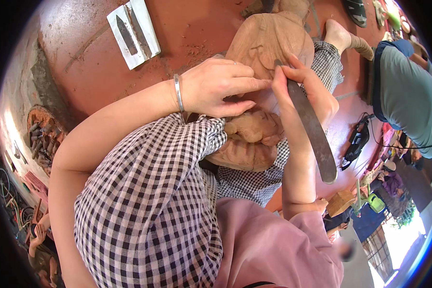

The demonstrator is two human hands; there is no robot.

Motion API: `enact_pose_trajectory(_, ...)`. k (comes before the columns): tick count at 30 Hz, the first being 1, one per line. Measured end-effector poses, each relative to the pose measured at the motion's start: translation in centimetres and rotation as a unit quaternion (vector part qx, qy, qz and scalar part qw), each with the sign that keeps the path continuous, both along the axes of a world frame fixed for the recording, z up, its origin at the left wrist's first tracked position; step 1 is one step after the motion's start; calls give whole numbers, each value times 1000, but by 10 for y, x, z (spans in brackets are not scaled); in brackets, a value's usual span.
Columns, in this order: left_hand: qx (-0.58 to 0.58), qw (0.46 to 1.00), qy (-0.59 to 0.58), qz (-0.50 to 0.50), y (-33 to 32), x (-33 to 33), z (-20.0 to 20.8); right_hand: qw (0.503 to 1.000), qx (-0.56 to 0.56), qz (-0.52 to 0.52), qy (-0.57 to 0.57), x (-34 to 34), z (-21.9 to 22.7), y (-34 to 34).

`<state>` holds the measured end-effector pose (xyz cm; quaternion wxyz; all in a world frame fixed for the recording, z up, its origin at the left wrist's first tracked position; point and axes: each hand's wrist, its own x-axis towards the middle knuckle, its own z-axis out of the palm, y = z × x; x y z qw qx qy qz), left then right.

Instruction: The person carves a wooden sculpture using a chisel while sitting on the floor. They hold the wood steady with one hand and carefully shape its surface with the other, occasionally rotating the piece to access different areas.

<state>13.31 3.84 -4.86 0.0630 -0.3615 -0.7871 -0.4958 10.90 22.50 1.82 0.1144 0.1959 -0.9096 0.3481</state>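
A carved brown wooden figure [273, 41] lies between my checked trouser legs, its rounded folds toward the far side and its head-like part close to me. Pinched in my right hand [312, 89] is a long, flat, dark metal carving blade [314, 132]. One end of the blade meets the wood, and the rounded end points back along my forearm. My left hand [223, 86], with a silver bracelet [178, 93] at the wrist, rests over the figure with fingers stretched out. Its index fingertip reaches my right fingers; its palm is hidden.
Dark pointed blades lie on a white sheet [132, 36] on the red tiled floor, near scattered wood shavings [199, 50]. A basket of tools [43, 137] stands at left. At right are a person in a teal shirt [408, 91] and a black corded device [356, 141].
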Motion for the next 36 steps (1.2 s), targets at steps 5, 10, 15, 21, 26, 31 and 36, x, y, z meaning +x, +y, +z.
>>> enact_pose_trajectory(5, 19, 1000, 15, 19, 1, 2, -4, 1000, 4, 7, 4, -3, 2, -3)
enact_pose_trajectory(10, -12, 1000, -2, 11, -3, 1, 0, 999, -2, -28, -35, 2, 5, -1)
enact_pose_trajectory(15, -2, 1000, 2, 21, -3, 3, 0, 999, -28, -21, -26, 1, -4, 5)
enact_pose_trajectory(21, -16, 1000, 2, 20, -3, 1, 1, 1000, -15, 12, -14, -3, 5, -1)
enact_pose_trajectory(26, -17, 1000, -4, 17, -3, 2, 1, 1000, 11, 19, 0, 4, 4, 8)
enact_pose_trajectory(31, -9, 1000, 14, 24, -3, 0, 1, 999, -4, 45, 29, -5, 8, -4)
enact_pose_trajectory(36, -11, 1000, -5, 18, -2, 1, 0, 999, 17, 39, 27, 0, 1, 5)
